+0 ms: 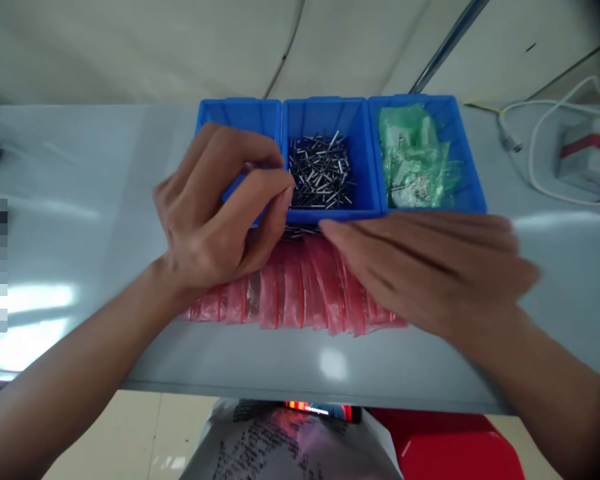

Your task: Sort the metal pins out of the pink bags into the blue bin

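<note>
My left hand (225, 207) is raised in front of the left and middle blue bins, its thumb and fingers brought together in a pinch. Whatever may be between those fingertips is hidden. My right hand (430, 267) is stretched out flat, fingers pointing left, over a row of pink plastic bags (293, 287); motion blurs it a little. Its fingertips are close to a small pile of metal pins (295, 233) at the front of the middle bin. More loose metal pins (323, 170) fill the floor of the middle blue bin (373, 160).
To the left is another blue bin (240, 110), partly covered by my left hand. Green plastic bags (415, 160) lie in the right blue bin (473, 180). A white cable (530, 160) and a box (590, 157) are at the right. Below the table edge is a red stool (455, 447).
</note>
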Demonstrator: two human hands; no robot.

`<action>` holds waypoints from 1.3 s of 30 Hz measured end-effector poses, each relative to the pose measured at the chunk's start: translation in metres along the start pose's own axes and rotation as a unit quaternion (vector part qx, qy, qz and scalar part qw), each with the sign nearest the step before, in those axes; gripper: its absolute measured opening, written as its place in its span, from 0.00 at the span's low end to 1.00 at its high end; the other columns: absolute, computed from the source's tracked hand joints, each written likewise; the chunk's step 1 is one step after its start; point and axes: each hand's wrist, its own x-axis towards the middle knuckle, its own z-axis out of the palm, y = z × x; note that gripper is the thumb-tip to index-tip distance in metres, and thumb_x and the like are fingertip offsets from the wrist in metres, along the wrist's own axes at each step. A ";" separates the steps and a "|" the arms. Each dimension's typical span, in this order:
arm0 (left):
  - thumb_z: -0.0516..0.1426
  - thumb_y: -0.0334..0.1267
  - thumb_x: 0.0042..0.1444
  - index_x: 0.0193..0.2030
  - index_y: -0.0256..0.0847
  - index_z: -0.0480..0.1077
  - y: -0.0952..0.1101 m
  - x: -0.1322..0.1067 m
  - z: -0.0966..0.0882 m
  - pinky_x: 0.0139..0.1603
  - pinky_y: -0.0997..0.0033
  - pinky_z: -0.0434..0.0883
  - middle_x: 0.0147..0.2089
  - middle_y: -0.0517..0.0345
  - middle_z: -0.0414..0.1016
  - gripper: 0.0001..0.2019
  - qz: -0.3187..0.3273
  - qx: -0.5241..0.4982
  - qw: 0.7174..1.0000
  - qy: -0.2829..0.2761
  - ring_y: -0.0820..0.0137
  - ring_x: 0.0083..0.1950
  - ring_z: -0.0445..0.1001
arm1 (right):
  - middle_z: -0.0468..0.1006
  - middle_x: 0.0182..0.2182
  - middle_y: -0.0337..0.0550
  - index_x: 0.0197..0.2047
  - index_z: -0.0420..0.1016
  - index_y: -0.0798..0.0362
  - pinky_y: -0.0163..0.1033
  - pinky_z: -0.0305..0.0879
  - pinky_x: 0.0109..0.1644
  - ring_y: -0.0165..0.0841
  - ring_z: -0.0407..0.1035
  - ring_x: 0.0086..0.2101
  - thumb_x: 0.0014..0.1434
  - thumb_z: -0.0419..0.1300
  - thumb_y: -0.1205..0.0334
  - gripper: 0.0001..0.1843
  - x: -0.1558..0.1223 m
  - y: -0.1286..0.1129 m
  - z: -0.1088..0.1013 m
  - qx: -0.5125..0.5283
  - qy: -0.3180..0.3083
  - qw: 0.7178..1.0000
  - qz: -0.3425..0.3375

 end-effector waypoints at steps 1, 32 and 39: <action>0.62 0.32 0.68 0.53 0.47 0.77 -0.002 -0.001 0.001 0.46 0.49 0.88 0.54 0.56 0.85 0.10 0.013 -0.002 1.000 0.011 0.59 0.49 0.86 | 0.91 0.35 0.30 0.47 0.90 0.47 0.39 0.70 0.29 0.27 0.79 0.28 0.70 0.71 0.70 0.08 -0.002 0.000 0.002 -0.033 -0.012 0.998 -0.058; 0.66 0.53 0.70 0.60 0.42 0.77 -0.010 -0.001 0.006 0.41 0.50 0.88 0.47 0.54 0.87 0.20 0.181 -0.057 0.982 -0.018 0.53 0.46 0.89 | 0.86 0.58 0.38 0.61 0.87 0.44 0.42 0.87 0.47 0.34 0.84 0.44 0.76 0.65 0.65 0.16 0.010 -0.026 -0.006 0.257 0.052 0.917 0.301; 0.66 0.40 0.68 0.59 0.41 0.77 -0.009 -0.003 0.000 0.38 0.50 0.87 0.46 0.54 0.86 0.15 0.172 -0.034 0.984 -0.014 0.52 0.46 0.88 | 0.86 0.48 0.37 0.65 0.87 0.40 0.43 0.83 0.54 0.33 0.79 0.45 0.73 0.67 0.70 0.23 0.003 -0.019 0.006 0.349 0.100 0.888 0.282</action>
